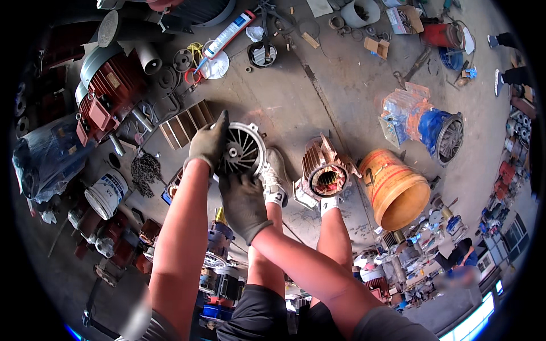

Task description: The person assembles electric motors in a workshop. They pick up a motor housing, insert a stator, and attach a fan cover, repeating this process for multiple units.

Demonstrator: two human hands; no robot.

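Observation:
Between my gloved hands is a round grey metal motor part with radial fan blades, a central hub and lugs on its rim, like a motor end cover with a fan (245,150). My left hand (208,143) grips its left edge, thumb side up. Along its lower edge lie the fingers of my right hand (243,206), closed on the rim with the tips partly hidden. To the right, between my feet, an opened motor housing (329,173) stands on the floor, copper-coloured windings showing in its round opening. My left shoe (276,176) is just right of the held part.
An orange-yellow bucket (392,187) lies tipped beside the housing. Farther right sits a blue motor (435,128). At left are a wooden divided box (187,122), a chain pile (147,173), a white bucket (107,196) and a red motor (114,85). People stand at the far right.

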